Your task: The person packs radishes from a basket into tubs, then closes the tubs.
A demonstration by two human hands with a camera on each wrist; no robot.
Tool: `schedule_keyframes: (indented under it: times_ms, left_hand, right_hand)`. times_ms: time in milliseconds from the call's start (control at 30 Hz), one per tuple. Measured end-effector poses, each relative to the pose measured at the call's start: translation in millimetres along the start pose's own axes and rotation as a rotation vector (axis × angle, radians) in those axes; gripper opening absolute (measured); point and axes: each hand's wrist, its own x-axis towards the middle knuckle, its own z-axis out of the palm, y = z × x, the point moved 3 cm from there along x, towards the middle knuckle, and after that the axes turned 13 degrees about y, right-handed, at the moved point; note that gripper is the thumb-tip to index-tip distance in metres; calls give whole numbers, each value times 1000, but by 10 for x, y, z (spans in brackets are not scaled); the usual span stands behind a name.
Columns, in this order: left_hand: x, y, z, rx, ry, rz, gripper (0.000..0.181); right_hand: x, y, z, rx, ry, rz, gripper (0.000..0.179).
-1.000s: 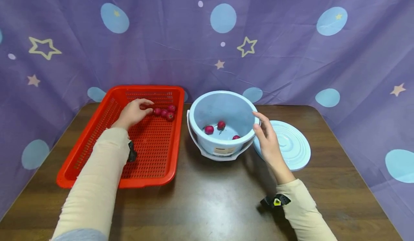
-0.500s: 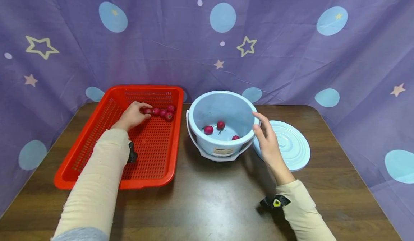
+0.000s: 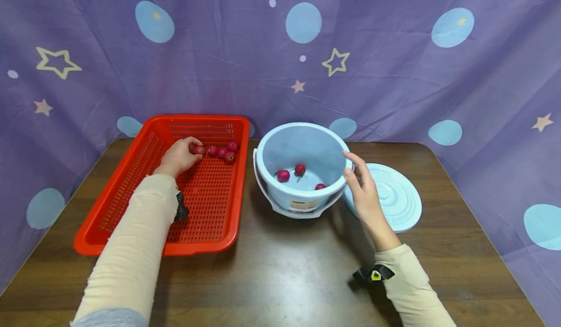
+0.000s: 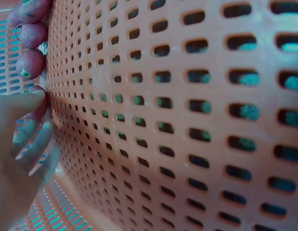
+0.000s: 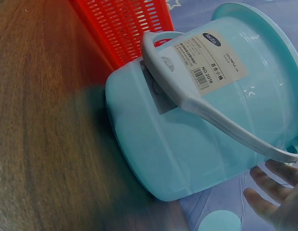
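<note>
Inside the red perforated basket (image 3: 206, 220), my left hand (image 3: 176, 157) pinches a radish (image 3: 199, 150) between thumb and fingers. Several other radishes (image 3: 222, 152) lie clustered just to its right; the left wrist view shows them in a row along the basket floor. A light blue bucket (image 3: 278, 191) stands right of the basket, with 3 radishes in sight on its bottom. My right hand (image 3: 364, 190) rests against the bucket's right rim, fingers fairly straight, thumb toward me. In the right wrist view those fingers (image 5: 269, 185) lie close by the handle's end.
The bucket's round lid (image 3: 394, 198) lies flat on the wooden table (image 3: 280, 278), behind and right of my right hand. The bucket's white handle (image 3: 298, 215) hangs down at its front. A purple curtain (image 3: 385, 83) with stars closes off the back.
My left hand, open beside the radishes a second ago, has closed on the leftmost one and set it slightly apart from the cluster. The right hand stays at the bucket's rim.
</note>
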Motion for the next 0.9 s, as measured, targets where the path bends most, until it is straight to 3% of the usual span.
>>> schedule_keyframes:
  times_ms: [133,267,567,900]
  left_hand:
    - [-34,12,-47,55,33,-48,35]
    - [-46,75,-122,55,51,-52,36]
    - [-33,415,-374,39,96,77,36]
    - [-140,868,-719,-11,170,177,37]
  right_hand:
    - [-3,0,0,-1,-1,-2,42]
    - [6,-12,7,0,-1,-9,42]
    - [15,-28,12,4,-2,-8,42]
    - [6,-18,7,6,-3,1,41]
